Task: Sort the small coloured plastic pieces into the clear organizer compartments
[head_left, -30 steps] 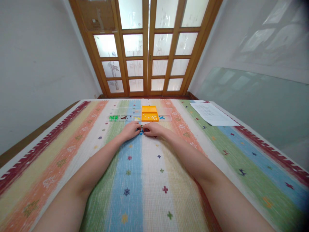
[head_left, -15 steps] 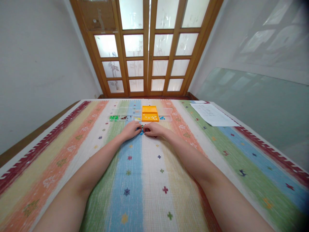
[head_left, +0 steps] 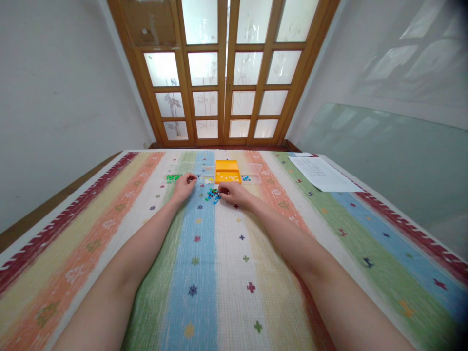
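A loose pile of small blue, green and dark pieces (head_left: 212,195) lies on the striped cloth. My right hand (head_left: 234,193) is at the pile's right edge, fingers curled together; whatever they pinch is too small to make out. My left hand (head_left: 185,186) is over the clear box's compartment beside the green pieces (head_left: 173,178), thumb and fingers brought together, and what they hold is hidden. Yellow pieces (head_left: 208,180) lie in the compartment to its right. An open orange case (head_left: 227,165) with white pieces stands among the clear boxes, with blue pieces (head_left: 246,179) to its right.
The striped tablecloth (head_left: 193,312) covers the table. Printed paper sheets (head_left: 321,175) lie at the back right. A glass panel (head_left: 380,156) leans along the right wall, and wooden glazed doors (head_left: 223,87) are beyond the table.
My left hand has moved left and away from me, from the pile to the clear box. More of the pile now shows. My right hand has stayed nearly in place.
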`<state>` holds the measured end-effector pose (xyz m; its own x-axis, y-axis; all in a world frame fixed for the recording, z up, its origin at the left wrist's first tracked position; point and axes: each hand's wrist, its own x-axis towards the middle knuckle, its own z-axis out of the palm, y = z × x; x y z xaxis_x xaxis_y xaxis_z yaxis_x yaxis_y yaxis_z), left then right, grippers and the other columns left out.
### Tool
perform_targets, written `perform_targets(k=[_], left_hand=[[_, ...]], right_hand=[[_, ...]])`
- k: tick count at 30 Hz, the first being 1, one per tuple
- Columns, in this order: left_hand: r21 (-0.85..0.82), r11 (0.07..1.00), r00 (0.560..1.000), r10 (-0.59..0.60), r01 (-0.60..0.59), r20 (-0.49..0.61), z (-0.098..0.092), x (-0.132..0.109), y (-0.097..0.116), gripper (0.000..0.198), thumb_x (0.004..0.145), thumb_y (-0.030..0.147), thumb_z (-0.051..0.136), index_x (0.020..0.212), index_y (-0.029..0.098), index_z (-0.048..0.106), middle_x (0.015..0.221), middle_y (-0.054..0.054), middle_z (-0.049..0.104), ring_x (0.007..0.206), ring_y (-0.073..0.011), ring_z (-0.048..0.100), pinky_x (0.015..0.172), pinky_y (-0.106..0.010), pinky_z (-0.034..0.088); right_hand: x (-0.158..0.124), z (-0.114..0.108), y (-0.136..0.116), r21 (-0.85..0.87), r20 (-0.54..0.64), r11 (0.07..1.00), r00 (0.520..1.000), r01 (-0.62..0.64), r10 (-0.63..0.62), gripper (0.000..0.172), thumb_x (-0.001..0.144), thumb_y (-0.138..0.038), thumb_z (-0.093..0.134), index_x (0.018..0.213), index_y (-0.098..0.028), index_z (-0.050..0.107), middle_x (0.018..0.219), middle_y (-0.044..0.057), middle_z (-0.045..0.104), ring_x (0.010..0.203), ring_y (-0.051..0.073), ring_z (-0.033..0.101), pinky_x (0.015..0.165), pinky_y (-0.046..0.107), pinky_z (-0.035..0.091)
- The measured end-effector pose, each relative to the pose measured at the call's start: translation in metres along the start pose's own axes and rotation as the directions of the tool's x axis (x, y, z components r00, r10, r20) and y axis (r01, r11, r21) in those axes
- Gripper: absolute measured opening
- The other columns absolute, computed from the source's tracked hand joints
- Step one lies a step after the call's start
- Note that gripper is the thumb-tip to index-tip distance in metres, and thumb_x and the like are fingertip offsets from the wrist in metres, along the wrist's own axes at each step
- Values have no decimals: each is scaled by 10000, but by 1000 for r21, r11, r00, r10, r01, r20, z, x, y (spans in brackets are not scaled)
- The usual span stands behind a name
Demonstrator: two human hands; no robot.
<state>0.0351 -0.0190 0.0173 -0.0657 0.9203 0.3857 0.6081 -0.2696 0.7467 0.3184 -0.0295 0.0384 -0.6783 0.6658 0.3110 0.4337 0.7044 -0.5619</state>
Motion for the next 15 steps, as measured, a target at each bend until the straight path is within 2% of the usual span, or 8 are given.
perform_targets(k=[7,15], left_hand=[[-93,986,977,-154,141,-146,-11,6,-17,182,808,278,672,935,166,740,857,-59,728,859,-224,666,794,-331,539],[-232,948,958,-253,218,-137,-11,11,-36,242,813,340,683,962,159,746,871,-66,752,726,-179,657,670,-286,532]], right_hand=[[2,5,10,-50,-62,999,998,2,-5,134,843,-117,566,900,-200,654,859,8,670,769,149,541,713,245,352],[3,7,13,-83,-98,997,995,11,-19,148,893,-140,573,964,-199,689,913,23,699,816,160,574,749,242,367]])
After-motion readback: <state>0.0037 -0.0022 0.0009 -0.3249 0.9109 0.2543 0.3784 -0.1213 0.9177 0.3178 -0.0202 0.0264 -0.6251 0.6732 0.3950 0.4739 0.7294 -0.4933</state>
